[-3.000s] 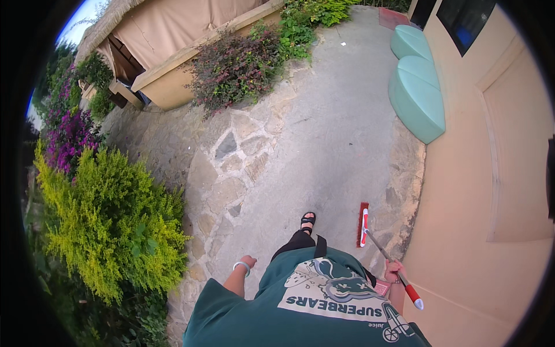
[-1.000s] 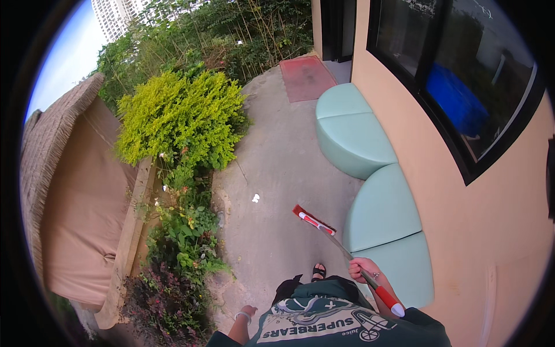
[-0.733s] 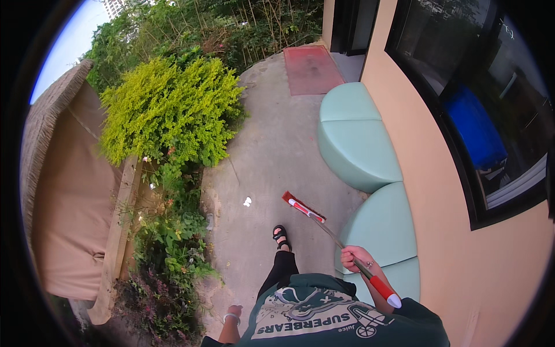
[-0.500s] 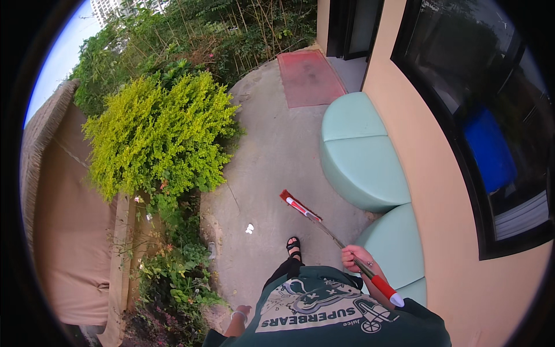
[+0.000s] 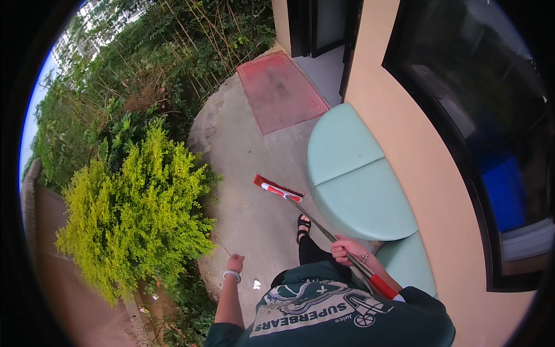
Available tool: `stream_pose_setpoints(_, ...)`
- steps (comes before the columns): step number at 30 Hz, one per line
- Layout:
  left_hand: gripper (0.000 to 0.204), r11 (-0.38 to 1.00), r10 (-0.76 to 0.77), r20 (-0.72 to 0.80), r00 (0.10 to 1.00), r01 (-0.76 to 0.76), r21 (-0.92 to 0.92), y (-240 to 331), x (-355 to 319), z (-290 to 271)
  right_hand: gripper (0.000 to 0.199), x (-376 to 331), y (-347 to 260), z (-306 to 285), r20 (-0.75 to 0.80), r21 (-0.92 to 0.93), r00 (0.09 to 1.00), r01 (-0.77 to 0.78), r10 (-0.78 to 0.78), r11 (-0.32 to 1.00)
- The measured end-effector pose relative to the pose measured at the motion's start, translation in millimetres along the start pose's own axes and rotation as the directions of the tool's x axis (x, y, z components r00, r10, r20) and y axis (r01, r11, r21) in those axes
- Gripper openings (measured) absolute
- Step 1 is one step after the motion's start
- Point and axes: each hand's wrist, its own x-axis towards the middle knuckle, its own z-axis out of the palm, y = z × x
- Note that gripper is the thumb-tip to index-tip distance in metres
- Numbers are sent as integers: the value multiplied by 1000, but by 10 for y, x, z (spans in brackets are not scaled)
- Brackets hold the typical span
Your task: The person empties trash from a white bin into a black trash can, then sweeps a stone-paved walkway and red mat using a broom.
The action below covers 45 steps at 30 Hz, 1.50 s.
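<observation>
1. Two hands show at the lower edge, with greenery filling the far left: a bright yellow-green shrub [image 5: 136, 222] stands beside the concrete path [image 5: 243, 173], and darker bushes and thin bare stems rise behind it.
2. Left hand [image 5: 235, 264] hangs free near the shrub's right edge (a pale band circles the wrist), its fingers curled loosely inward and holding nothing; a small white scrap [image 5: 256, 284] lies on the path just beside it.
3. Middle of the view: a red-headed broom [image 5: 278, 189] rests its bristles on the concrete, its thin metal handle running down and to the right toward the person's body.
4. One sandalled foot [image 5: 303, 225] stands on the path just under the handle, beside the curved edge of the seats.
5. Right hand [image 5: 348, 250] is wrapped around the broom handle, fingers closed on the metal shaft just above the red grip at its end (a ring shows on one finger).
6. Farther up, a red doormat [image 5: 280, 92] lies before a doorway.
7. Right of the broom, pale green rounded seat cushions [image 5: 358, 185] sit against the peach wall [image 5: 428, 191], where a dark-framed window [image 5: 491, 115] is set.
</observation>
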Motion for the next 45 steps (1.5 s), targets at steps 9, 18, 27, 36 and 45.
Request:
stream_pose_setpoints(9, 27, 703, -144, 383, 912, -178, 689, 175, 1313, -663, 20, 1581, -2874, 535, 58, 123, 998, -4, -3, 992)
stream_pose_setpoints(18, 32, 805, -531, 407, 743, 291, 517, 1129, 3365, -483, 20, 2939, -5349, 290, -15, 349, 998, 55, -54, 935)
stream_pose_setpoints(27, 23, 453, 138, 467, 873, -475, 754, 4120, 7859, -1029, 23, 3641, -7492, 702, -85, 597, 964, 253, -253, 762)
stream_pose_setpoints(36, 28, 953, 149, 137, 979, -180, 246, 7545, 10470, -319, 24, 4283, -9753, 197, -131, 686, 895, 393, -427, 612)
stream_pose_setpoints(45, 30, 294, -121, 834, 538, -783, 548, 8391, 11676, 473, 22, 4679, -12807, -291, -166, 649, 898, 411, -407, 640)
